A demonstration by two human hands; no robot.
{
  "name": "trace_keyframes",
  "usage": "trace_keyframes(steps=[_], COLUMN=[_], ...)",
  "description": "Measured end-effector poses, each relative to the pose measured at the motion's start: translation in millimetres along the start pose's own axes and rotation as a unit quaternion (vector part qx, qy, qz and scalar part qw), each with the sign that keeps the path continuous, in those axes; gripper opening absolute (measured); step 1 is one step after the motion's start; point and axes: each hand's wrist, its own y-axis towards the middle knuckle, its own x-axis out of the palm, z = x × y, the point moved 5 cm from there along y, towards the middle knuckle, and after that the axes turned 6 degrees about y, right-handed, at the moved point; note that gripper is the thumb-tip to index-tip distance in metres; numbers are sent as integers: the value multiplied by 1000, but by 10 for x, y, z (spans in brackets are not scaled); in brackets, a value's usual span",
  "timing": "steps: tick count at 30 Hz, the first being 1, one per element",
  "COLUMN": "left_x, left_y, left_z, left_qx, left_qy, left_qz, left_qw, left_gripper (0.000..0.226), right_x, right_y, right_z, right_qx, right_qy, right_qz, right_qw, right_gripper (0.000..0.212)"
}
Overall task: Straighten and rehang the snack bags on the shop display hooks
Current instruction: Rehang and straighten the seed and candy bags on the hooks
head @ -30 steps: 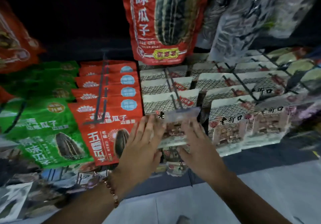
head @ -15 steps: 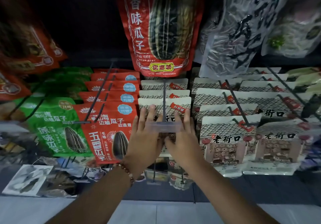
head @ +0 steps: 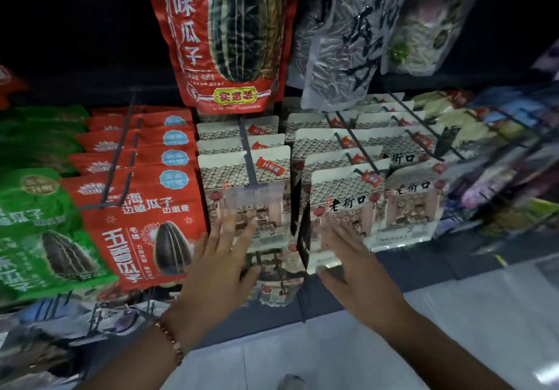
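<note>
Green bags (head: 45, 226): far left; we see them hanging in a row, fronts roughly level.
Red seed bags (head: 142, 217): just right of the green; stacked on their hook (head: 121, 178), front bag slightly tilted.
Left hand (head: 217, 265): we note straight, spread fingers lying flat on the lower face of the centre bag; it grips nothing.
Centre grey-roof bag (head: 245, 196): front bag of its hook, hanging behind a clear price tag (head: 255, 196); we judge it seated on the hook and being smoothed flat.
Right hand (head: 351, 259): fingers extended over the lower front of the next bag, thumb under its bottom edge; we read this as steadying rather than a firm grip.
Right grey-roof bag (head: 341, 208): front of the neighbouring hook, its left edge turned outward, so it is not yet square.
Large red bag (head: 227, 35): hangs above, untouched.
Progress: we judge the centre column nearly tidy; the right column, and blurred bags further right, remain.
</note>
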Motion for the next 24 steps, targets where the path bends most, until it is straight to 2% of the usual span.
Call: trace_keyframes(steps=[5, 10, 15, 21, 24], left_x=[-174, -255, -190, 59, 76], left_y=[76, 296, 693, 1054, 1241], left_z=[592, 1078, 1468, 1642, 1642], left_qx=[100, 134, 46, -90, -133], left_qy=[-23, -10, 48, 134, 136], left_qz=[40, 86, 79, 14, -9], left_qw=[994, 987, 995, 987, 982], left_gripper=[70, 73, 84, 119, 123], right_x=[-342, -638, -727, -682, -735], right_y=[-137, 33, 324, 636, 831], right_z=[411, 663, 762, 1037, 1085], right_qx=[93, 83, -3, -20, -36], right_qy=[1, -16, 22, -14, -17], right_qz=[48, 83, 84, 62, 64], right_qw=[995, 993, 996, 998, 997], right_gripper=[71, 73, 75, 78, 77])
